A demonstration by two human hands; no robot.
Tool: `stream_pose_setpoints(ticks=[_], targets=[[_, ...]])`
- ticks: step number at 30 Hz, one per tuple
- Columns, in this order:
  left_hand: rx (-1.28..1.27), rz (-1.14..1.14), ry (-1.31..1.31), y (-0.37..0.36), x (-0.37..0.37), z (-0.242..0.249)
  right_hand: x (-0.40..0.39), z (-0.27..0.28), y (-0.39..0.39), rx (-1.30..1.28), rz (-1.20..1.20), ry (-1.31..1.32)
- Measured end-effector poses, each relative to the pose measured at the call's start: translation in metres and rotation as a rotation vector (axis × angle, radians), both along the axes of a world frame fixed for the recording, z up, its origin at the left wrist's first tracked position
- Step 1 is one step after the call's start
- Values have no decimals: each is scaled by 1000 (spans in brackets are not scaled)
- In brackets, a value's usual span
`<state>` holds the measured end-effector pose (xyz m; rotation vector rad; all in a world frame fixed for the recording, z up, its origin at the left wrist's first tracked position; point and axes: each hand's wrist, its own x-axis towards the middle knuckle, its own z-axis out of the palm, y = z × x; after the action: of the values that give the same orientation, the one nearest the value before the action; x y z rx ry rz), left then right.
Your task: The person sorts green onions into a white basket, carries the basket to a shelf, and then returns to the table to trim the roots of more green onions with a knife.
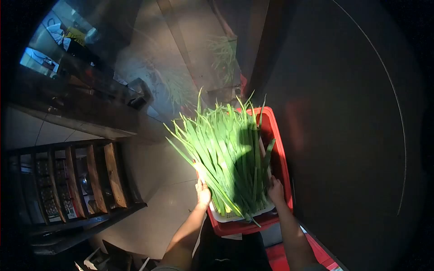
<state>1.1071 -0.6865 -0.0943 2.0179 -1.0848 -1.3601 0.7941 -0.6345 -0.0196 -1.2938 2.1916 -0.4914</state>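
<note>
A large heap of long green scallion leaves [226, 153] fills a white perforated basket [226, 218] and overhangs its edges. The basket is above or inside a red bin [281, 158]; how deep it sits is hidden. At the basket's left side, my left hand [203, 193] is closed on the edge, its fingers partly out of sight. My right hand [275, 191] grips the opposite side, close to the bin's right wall. Sunlight falls on the leaves, and a dark shadow crosses their right half.
To the left stands a wooden slatted rack [92, 178] with items behind the slats. A large dark panel [348, 113] rises close on the right. Beyond the bin, a shiny surface [194, 40] reflects the greens. More red plastic [278, 257] shows below the right forearm.
</note>
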Motion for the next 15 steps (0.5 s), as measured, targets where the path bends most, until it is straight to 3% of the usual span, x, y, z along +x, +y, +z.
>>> stream_pose_setpoints(ticks=[3, 4, 6, 8, 10, 13, 14, 15], targets=[[-40, -61, 47, -9, 6, 9, -5, -1, -14, 214, -10, -39], [-103, -57, 101, -18, 12, 13, -4, -2, -21, 93, -59, -121], [-253, 214, 160, -29, -6, 41, -5, -3, -36, -146, -159, -280], [-329, 238, 229, -57, -14, 67, 12, 28, -64, -159, -276, -482], [-384, 125, 90, -84, -27, 67, 30, 13, -90, -288, -96, -376], [-271, -222, -406, -105, -60, 92, 71, 43, -115, 59, 119, 362], [-328, -246, -435, -106, -81, 127, 70, 37, -111, -69, 197, 314], [-364, -241, -408, -109, -81, 123, 70, 34, -103, -197, 274, 265]])
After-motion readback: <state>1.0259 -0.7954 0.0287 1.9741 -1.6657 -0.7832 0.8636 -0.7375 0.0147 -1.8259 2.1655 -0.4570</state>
